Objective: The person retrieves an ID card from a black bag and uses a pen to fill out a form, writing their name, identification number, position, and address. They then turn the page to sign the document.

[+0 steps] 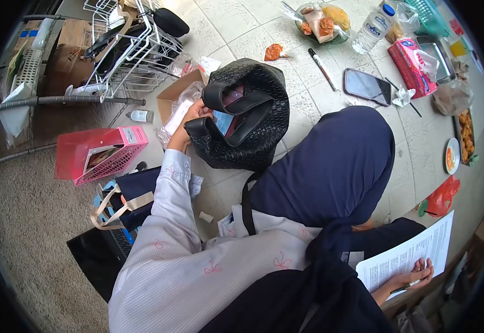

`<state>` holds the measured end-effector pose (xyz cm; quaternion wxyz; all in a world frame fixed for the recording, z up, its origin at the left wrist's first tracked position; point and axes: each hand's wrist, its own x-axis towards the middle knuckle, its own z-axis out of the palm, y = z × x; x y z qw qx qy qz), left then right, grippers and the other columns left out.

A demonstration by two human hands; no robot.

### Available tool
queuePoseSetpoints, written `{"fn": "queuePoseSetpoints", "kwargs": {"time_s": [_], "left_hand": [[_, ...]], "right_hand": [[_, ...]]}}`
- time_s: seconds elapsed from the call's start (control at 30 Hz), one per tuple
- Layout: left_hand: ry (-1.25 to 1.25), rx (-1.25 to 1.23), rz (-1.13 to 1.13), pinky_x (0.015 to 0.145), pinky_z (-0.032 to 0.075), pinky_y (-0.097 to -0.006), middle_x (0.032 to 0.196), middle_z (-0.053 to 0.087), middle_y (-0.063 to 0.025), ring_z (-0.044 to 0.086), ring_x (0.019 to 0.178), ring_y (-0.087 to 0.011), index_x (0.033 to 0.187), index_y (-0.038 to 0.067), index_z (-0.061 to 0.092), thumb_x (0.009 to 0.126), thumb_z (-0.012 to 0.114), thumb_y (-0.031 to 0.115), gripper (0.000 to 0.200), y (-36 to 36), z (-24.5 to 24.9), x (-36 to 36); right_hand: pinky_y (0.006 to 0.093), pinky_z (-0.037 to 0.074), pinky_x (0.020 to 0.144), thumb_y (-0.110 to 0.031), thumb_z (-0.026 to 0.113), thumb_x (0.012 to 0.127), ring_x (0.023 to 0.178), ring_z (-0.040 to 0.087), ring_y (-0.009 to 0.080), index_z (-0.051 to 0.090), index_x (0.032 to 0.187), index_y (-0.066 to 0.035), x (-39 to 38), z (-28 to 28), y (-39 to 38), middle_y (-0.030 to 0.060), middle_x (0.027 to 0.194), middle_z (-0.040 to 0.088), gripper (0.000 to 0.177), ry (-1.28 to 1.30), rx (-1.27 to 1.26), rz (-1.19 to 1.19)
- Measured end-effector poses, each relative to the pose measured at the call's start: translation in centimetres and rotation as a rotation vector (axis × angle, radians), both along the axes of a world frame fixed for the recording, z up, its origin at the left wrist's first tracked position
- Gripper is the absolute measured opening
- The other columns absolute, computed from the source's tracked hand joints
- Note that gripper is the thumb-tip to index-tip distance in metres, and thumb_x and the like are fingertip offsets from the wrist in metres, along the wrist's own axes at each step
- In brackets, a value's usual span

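A black woven handbag (261,105) stands on the tiled floor with its mouth open. My left hand (193,115) is closed at its left rim, beside the handles, fingertips partly hidden by them. Inside the bag something light blue (223,121) shows. At lower right, my right hand (417,275) lies palm up over a printed sheet of paper (408,250). A dark pen (402,288) rests in its curled fingers. The paper lies over my dark-clothed leg.
A white wire rack (136,61), an open cardboard box (169,94) and a pink file holder (108,152) stand left. A laptop (100,255) lies below. Phone (367,86), marker (322,69), tissue pack (414,66), water bottle (373,29) and food plate (322,23) are across the floor.
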<state>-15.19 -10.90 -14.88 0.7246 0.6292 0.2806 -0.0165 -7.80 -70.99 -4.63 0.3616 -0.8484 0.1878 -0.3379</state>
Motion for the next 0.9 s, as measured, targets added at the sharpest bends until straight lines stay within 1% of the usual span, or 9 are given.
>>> {"fn": "queuePoseSetpoints", "kwargs": {"time_s": [0.03, 0.1, 0.17, 0.23, 0.43, 0.57, 0.63, 0.83, 0.9], "left_hand": [[-0.031, -0.047, 0.02, 0.061, 0.042, -0.0184, 0.088, 0.055, 0.0002, 0.051, 0.07, -0.0055, 0.104, 0.005, 0.05, 0.071, 0.048, -0.008, 0.035, 0.4, -0.9, -0.3], [-0.018, -0.057, 0.012, 0.061, 0.042, -0.0186, 0.088, 0.056, 0.0, 0.051, 0.069, -0.0056, 0.103, 0.005, 0.05, 0.07, 0.048, -0.009, 0.036, 0.7, -1.3, -0.5], [-0.007, -0.066, 0.005, 0.061, 0.042, -0.0188, 0.087, 0.056, -0.0003, 0.051, 0.069, -0.0057, 0.103, 0.005, 0.05, 0.068, 0.048, -0.01, 0.037, 0.8, -1.5, -0.7], [-0.052, -0.045, -0.016, 0.06, 0.042, -0.0185, 0.087, 0.056, -0.0006, 0.051, 0.068, -0.0054, 0.103, 0.004, 0.049, 0.066, 0.049, -0.01, 0.039, 0.9, -1.5, -0.7], [-0.007, -0.013, 0.008, 0.055, 0.041, -0.0162, 0.086, 0.057, 0.0003, 0.052, 0.067, -0.0035, 0.103, 0.002, 0.049, 0.064, 0.05, -0.011, 0.042, 0.0, 0.4, -0.4], [0.025, 0.0, 0.029, 0.054, 0.041, -0.0156, 0.087, 0.057, 0.0003, 0.052, 0.066, -0.0031, 0.105, 0.002, 0.048, 0.063, 0.051, -0.012, 0.044, 0.0, 0.4, -0.4], [-0.002, 0.022, -0.02, 0.057, 0.042, -0.0157, 0.089, 0.057, -0.0006, 0.053, 0.07, -0.0034, 0.106, 0.001, 0.048, 0.064, 0.052, -0.011, 0.044, 0.5, -0.1, -0.6], [-0.006, 0.053, 0.015, 0.065, 0.043, -0.0172, 0.094, 0.057, -0.0021, 0.054, 0.078, -0.0052, 0.106, 0.0, 0.048, 0.065, 0.053, -0.011, 0.043, -0.4, 0.8, -0.2], [0.004, 0.04, 0.019, 0.065, 0.043, -0.0175, 0.094, 0.057, -0.0023, 0.054, 0.078, -0.0054, 0.106, 0.0, 0.048, 0.065, 0.053, -0.011, 0.043, -0.3, 0.8, -0.3]], "right_hand": [[0.0289, 0.044, 0.071, -0.028, 0.036, 0.089, 0.08, 0.053, 0.0211, 0.041, 0.101, 0.003, 0.1, -0.1, -0.1, 0.015, 0.1, 0.053, 0.033, -0.001, -0.013, 0.008], [0.0283, 0.044, 0.071, -0.027, 0.036, 0.089, 0.08, 0.053, 0.0211, 0.041, 0.101, 0.003, 0.3, -0.1, -0.1, 0.0154, 0.1, 0.053, 0.033, 0.012, -0.029, 0.017], [0.0268, 0.044, 0.069, -0.028, 0.038, 0.088, 0.077, 0.053, 0.02, 0.041, 0.102, 0.004, 0.7, -0.2, -0.3, 0.0133, 0.099, 0.054, 0.035, -0.006, -0.033, 0.024], [0.0267, 0.044, 0.069, -0.028, 0.038, 0.088, 0.078, 0.054, 0.0202, 0.041, 0.103, 0.004, 1.0, -0.4, -0.5, 0.0137, 0.099, 0.054, 0.035, -0.001, -0.025, 0.033], [0.0252, 0.045, 0.068, -0.026, 0.039, 0.088, 0.076, 0.055, 0.0206, 0.04, 0.103, 0.004, 1.7, -0.5, -0.4, 0.0149, 0.1, 0.055, 0.034, 0.01, -0.033, 0.047], [0.0243, 0.045, 0.066, -0.026, 0.039, 0.088, 0.074, 0.056, 0.0211, 0.04, 0.102, 0.004, 1.9, -0.4, -0.1, 0.0153, 0.099, 0.055, 0.033, 0.008, -0.032, 0.044], [0.0245, 0.045, 0.066, -0.026, 0.04, 0.088, 0.075, 0.056, 0.0211, 0.04, 0.102, 0.004, 2.0, -0.4, 0.0, 0.0154, 0.099, 0.055, 0.033, 0.009, -0.029, 0.041], [0.0256, 0.045, 0.065, -0.027, 0.039, 0.087, 0.073, 0.055, 0.0211, 0.04, 0.102, 0.005, 1.9, -0.3, 0.1, 0.0153, 0.099, 0.055, 0.035, 0.017, -0.044, 0.045], [0.026, 0.045, 0.066, -0.028, 0.039, 0.087, 0.073, 0.055, 0.021, 0.04, 0.102, 0.006, 2.0, -0.1, 0.5, 0.0153, 0.099, 0.055, 0.036, 0.026, -0.054, 0.046]]}}
